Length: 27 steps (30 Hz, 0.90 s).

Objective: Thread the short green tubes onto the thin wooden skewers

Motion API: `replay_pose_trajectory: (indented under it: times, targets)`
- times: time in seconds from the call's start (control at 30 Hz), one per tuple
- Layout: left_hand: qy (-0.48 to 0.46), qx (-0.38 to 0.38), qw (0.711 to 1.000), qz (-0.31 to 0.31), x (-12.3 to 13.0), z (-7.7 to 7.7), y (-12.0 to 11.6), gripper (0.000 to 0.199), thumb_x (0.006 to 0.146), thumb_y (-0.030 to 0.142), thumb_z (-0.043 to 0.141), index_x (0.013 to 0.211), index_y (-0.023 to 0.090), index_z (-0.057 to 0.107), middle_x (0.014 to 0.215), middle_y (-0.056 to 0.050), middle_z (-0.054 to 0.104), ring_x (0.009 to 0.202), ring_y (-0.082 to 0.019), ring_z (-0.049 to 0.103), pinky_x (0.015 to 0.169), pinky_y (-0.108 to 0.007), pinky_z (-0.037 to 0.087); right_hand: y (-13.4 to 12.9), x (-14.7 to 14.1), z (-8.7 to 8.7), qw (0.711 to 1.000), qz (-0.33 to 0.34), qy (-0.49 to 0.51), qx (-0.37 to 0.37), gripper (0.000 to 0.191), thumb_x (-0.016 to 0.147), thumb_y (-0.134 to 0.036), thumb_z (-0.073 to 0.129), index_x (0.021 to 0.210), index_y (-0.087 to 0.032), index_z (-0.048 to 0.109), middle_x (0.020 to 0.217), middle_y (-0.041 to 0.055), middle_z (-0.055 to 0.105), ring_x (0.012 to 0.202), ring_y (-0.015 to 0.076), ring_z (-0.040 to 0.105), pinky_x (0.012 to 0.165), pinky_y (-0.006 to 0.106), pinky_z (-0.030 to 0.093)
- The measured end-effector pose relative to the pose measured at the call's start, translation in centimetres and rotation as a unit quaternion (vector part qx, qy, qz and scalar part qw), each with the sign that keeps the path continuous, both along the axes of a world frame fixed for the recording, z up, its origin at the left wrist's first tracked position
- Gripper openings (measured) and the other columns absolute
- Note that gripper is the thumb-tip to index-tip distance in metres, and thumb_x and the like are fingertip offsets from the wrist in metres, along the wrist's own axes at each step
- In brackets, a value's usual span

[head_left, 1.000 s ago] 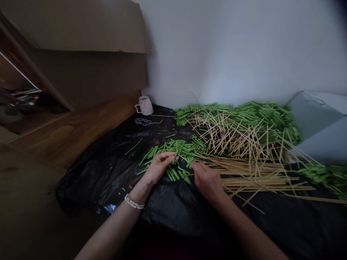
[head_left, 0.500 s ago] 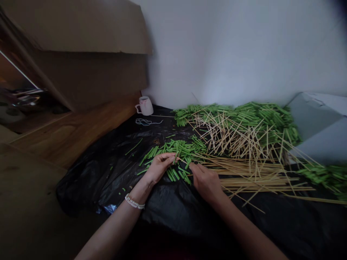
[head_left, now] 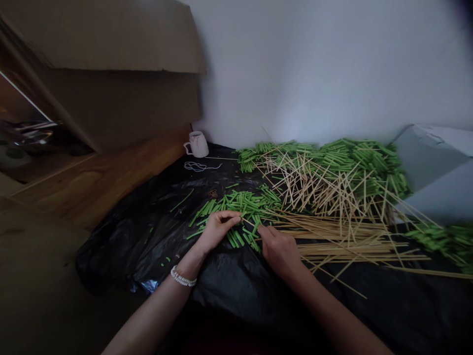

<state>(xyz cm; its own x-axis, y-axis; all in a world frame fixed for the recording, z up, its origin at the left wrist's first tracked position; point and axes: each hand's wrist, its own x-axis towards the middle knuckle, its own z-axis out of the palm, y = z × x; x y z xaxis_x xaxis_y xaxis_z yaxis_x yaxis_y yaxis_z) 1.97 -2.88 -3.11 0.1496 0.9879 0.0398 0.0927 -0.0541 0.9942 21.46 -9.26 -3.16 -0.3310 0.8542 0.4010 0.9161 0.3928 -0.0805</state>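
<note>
My left hand (head_left: 218,230), with a beaded bracelet at the wrist, pinches thumb and forefinger together at the tip of a thin pale stick (head_left: 250,222). Whether a green piece also sits between those fingertips is hard to make out. Closed round the same stick is my right hand (head_left: 280,250); the stick seems to run on behind it to the lower right. Under and beyond my fingers lies a loose heap of short cut green stems (head_left: 240,201). Just right of my right hand, many long thin sticks (head_left: 343,251) lie roughly side by side.
Black plastic sheeting (head_left: 229,281) covers the work surface. Along the wall is a bigger green stem pile (head_left: 351,153) with crossed sticks (head_left: 314,182) before it. A white mug (head_left: 199,145) and coiled string (head_left: 197,166) stand back left. A cardboard box (head_left: 125,98) rises left, a grey-white box (head_left: 432,172) right.
The stick in my right hand has shifted slightly toward the lower right. A green piece that stood at my left fingertips no longer shows there. Both hands stay nearly in place.
</note>
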Motion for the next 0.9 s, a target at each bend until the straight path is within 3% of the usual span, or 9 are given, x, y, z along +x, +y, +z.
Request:
replay_pose_trajectory:
  times: [0.13,0.3,0.47,0.57,0.73,0.9]
  targets:
    - [-0.021,0.004,1.000,-0.003,0.1,-0.1,-0.1,0.025,0.069,0.035,0.078,0.086,0.018,0.076,0.088,-0.006,0.075,0.083,-0.020,0.068,0.083,-0.031,0.050,0.1,-0.1,0.0,1.000,-0.001,0.016,0.001,0.027,0.087,-0.011,0.044,0.103,-0.018,0.065,0.074,0.0011,0.064,0.063,0.0142,0.060,0.054,0.026,0.033]
    - [-0.170,-0.085,0.982,-0.017,0.4,-0.3,-0.2,0.027,0.068,0.032,0.080,0.089,0.016,0.073,0.076,-0.003,0.073,0.071,-0.013,0.065,0.072,-0.025,0.050,0.2,-0.1,0.0,0.998,0.011,0.048,0.034,0.029,0.091,-0.013,0.040,0.105,-0.017,0.064,0.075,0.0017,0.065,0.064,0.0137,0.060,0.056,0.026,0.034]
    - [-0.222,-0.133,0.965,-0.032,0.2,-0.6,0.0,0.026,0.063,0.028,0.084,0.081,0.013,0.074,0.075,-0.005,0.073,0.068,-0.011,0.063,0.070,-0.023,0.048,0.0,-0.1,-0.2,0.998,0.015,0.059,0.028,0.031,0.089,-0.011,0.039,0.106,-0.017,0.064,0.074,0.0021,0.065,0.064,0.0137,0.059,0.056,0.025,0.035]
    - [-0.217,-0.140,0.965,-0.045,0.2,-0.7,-0.1,0.025,0.063,0.030,0.083,0.080,0.014,0.074,0.075,-0.004,0.072,0.069,-0.011,0.063,0.071,-0.024,0.047,0.0,-0.3,-0.2,0.997,0.017,0.068,0.018,0.030,0.089,-0.010,0.039,0.105,-0.016,0.064,0.077,0.0029,0.066,0.067,0.0137,0.060,0.058,0.024,0.035]
    - [-0.111,-0.102,0.982,-0.116,1.1,-0.5,-0.7,0.021,0.066,0.030,0.081,0.078,0.013,0.075,0.073,-0.003,0.070,0.066,-0.011,0.057,0.067,-0.023,0.044,0.0,-0.9,0.2,0.996,0.022,0.091,0.003,0.028,0.090,-0.012,0.038,0.101,-0.017,0.064,0.078,0.0034,0.067,0.069,0.0140,0.061,0.060,0.023,0.037]
    - [-0.113,-0.085,0.983,-0.119,1.4,-0.3,-0.8,0.022,0.069,0.032,0.078,0.080,0.013,0.075,0.074,-0.003,0.067,0.068,-0.011,0.056,0.070,-0.024,0.043,0.2,-0.9,0.5,0.993,0.016,0.114,-0.003,0.029,0.091,-0.013,0.037,0.102,-0.017,0.063,0.082,0.0043,0.068,0.073,0.0143,0.062,0.062,0.023,0.038]
